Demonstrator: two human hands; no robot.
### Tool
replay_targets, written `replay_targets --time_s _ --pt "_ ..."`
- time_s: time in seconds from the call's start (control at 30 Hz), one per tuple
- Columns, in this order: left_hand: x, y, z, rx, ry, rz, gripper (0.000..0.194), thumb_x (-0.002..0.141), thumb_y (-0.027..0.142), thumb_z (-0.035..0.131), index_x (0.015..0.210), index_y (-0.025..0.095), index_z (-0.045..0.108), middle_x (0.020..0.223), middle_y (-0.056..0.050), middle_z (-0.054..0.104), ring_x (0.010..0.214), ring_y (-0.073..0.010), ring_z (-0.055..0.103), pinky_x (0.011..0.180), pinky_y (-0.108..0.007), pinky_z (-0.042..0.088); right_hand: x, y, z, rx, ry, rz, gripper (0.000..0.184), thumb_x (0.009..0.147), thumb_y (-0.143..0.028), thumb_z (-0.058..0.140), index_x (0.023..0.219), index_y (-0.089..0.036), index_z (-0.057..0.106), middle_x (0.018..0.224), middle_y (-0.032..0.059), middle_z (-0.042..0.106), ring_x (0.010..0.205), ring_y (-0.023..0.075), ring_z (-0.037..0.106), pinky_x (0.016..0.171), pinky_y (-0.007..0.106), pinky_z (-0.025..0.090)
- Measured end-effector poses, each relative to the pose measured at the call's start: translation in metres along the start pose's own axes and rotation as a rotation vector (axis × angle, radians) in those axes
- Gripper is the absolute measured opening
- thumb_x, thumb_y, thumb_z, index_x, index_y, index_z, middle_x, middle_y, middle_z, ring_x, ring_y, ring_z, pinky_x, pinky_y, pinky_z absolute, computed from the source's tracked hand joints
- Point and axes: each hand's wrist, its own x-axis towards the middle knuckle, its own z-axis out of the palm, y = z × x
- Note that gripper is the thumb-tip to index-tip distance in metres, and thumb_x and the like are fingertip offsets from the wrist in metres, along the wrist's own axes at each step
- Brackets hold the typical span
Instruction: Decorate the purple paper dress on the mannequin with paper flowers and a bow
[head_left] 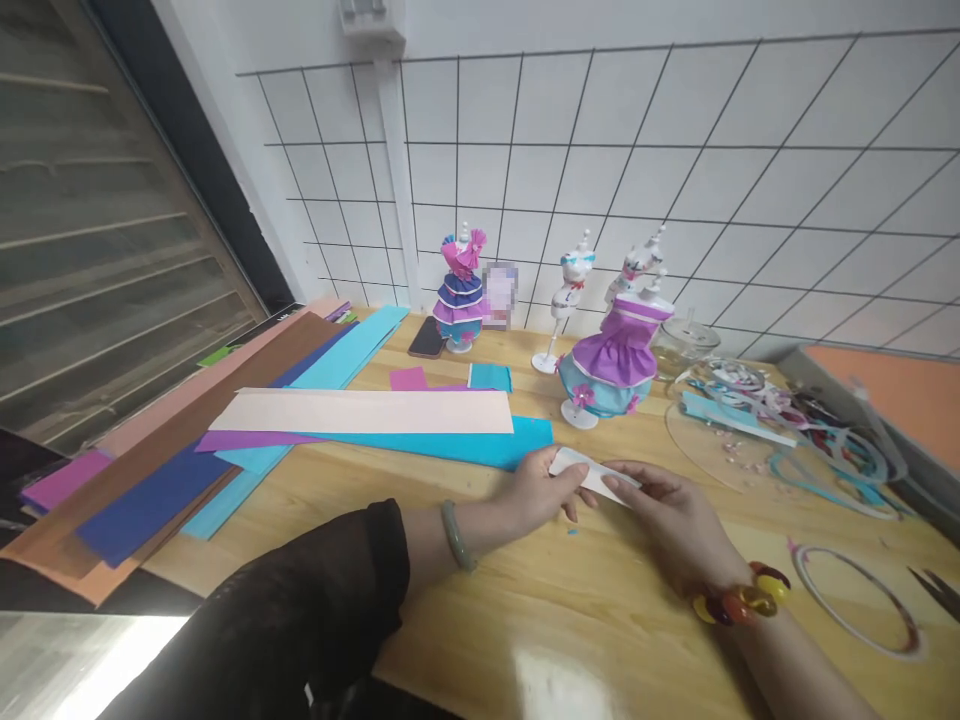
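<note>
Between my two hands, a short white strip, which looks like folded paper, is held just above the wooden table. My left hand pinches its left end, thumb on top. At the other end, my right hand grips it between thumb and fingers. A tiny blue scrap lies on the table below the strip. Behind my left hand a long blue paper strip lies partly under a cream paper strip. Beyond the hands stands a small dress form in a purple and blue paper dress.
Two white dress forms and a tiered-dress form stand near the wall, beside a phone. Long coloured papers spread at left. Ribbons, a glass jar, a ring-shaped roll and scissors lie at right.
</note>
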Motion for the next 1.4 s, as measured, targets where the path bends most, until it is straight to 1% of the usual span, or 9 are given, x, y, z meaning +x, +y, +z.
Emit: replay_targets --time_s 0.17,0.33,0.47,0.63,0.87,1.07,1.17,1.23,1.4 --pt "-0.002 0.007 0.004 -0.011 0.023 -0.029 0.033 0.076 0.043 0.056 0.087 0.013 0.051 0.065 -0.003 0.062 0.043 -0.0074 0.051 0.043 -0.020 0.042 0.000 -0.003 0.000 -0.175 0.080 -0.154 0.036 0.070 -0.050 0.064 0.086 -0.019 0.072 0.091 0.0087 0.071 0.082 0.0231 0.064 0.073 0.033 0.050" --pt "-0.002 0.010 0.006 -0.030 0.040 -0.069 0.032 0.075 0.042 0.057 0.088 0.013 0.051 0.063 -0.003 0.063 0.045 -0.0089 0.054 0.045 -0.021 0.043 0.002 -0.003 -0.002 -0.347 0.089 -0.399 0.026 0.079 -0.043 0.057 0.085 -0.022 0.071 0.093 0.0081 0.069 0.087 0.0219 0.063 0.078 0.034 0.049" --pt "0.000 0.008 0.005 -0.049 0.020 -0.072 0.030 0.078 0.039 0.054 0.091 0.012 0.051 0.067 -0.005 0.064 0.051 -0.0106 0.058 0.044 -0.020 0.043 0.002 -0.002 -0.003 -0.404 0.135 -0.529 0.021 0.082 -0.036 0.055 0.087 -0.023 0.070 0.094 0.0074 0.066 0.090 0.0214 0.061 0.081 0.036 0.049" --pt "0.001 0.007 0.005 -0.073 -0.007 -0.067 0.030 0.079 0.038 0.052 0.094 0.011 0.051 0.085 -0.012 0.066 0.060 -0.0135 0.062 0.044 -0.020 0.043 0.001 -0.002 -0.002 -0.430 0.134 -0.545 0.019 0.083 -0.034 0.054 0.085 -0.023 0.069 0.093 0.0073 0.066 0.090 0.0216 0.061 0.082 0.037 0.048" --pt "0.001 0.006 0.004 -0.046 0.017 -0.097 0.032 0.078 0.040 0.055 0.092 0.012 0.051 0.068 -0.007 0.065 0.053 -0.0120 0.059 0.046 -0.021 0.043 0.004 0.002 -0.003 -0.441 0.105 -0.525 0.017 0.082 -0.033 0.055 0.084 -0.023 0.068 0.089 0.0067 0.067 0.086 0.0211 0.061 0.078 0.036 0.049" --pt "0.004 0.001 0.001 -0.085 -0.013 -0.052 0.037 0.076 0.038 0.059 0.101 0.013 0.049 0.078 -0.009 0.066 0.066 -0.0173 0.065 0.047 -0.022 0.046 0.005 0.004 -0.004 -0.444 0.200 -0.646 0.015 0.083 -0.027 0.056 0.090 -0.023 0.069 0.096 0.0069 0.064 0.092 0.0206 0.060 0.081 0.037 0.048" --pt "0.005 0.001 -0.001 -0.188 -0.043 -0.077 0.038 0.075 0.038 0.061 0.101 0.015 0.047 0.089 -0.012 0.066 0.074 -0.0202 0.066 0.053 -0.025 0.048 0.004 0.004 -0.005 -0.484 0.272 -0.700 0.016 0.082 -0.026 0.056 0.092 -0.025 0.069 0.102 0.0072 0.062 0.096 0.0218 0.058 0.083 0.040 0.047" --pt "0.006 0.002 -0.003 -0.311 -0.071 -0.103 0.036 0.077 0.043 0.058 0.097 0.016 0.047 0.095 -0.013 0.065 0.079 -0.0213 0.066 0.059 -0.027 0.050 0.003 0.003 -0.006 -0.515 0.308 -0.736 0.016 0.082 -0.025 0.057 0.092 -0.027 0.069 0.106 0.0070 0.061 0.098 0.0225 0.057 0.085 0.042 0.046" --pt "0.011 0.003 -0.006 -0.513 -0.077 -0.220 0.050 0.079 0.060 0.044 0.093 0.013 0.055 0.088 -0.013 0.066 0.079 -0.0206 0.065 0.069 -0.032 0.050 0.001 -0.001 -0.008 -0.604 0.232 -0.816 0.019 0.082 -0.023 0.055 0.094 -0.029 0.068 0.118 0.0069 0.056 0.106 0.0244 0.053 0.090 0.046 0.042"
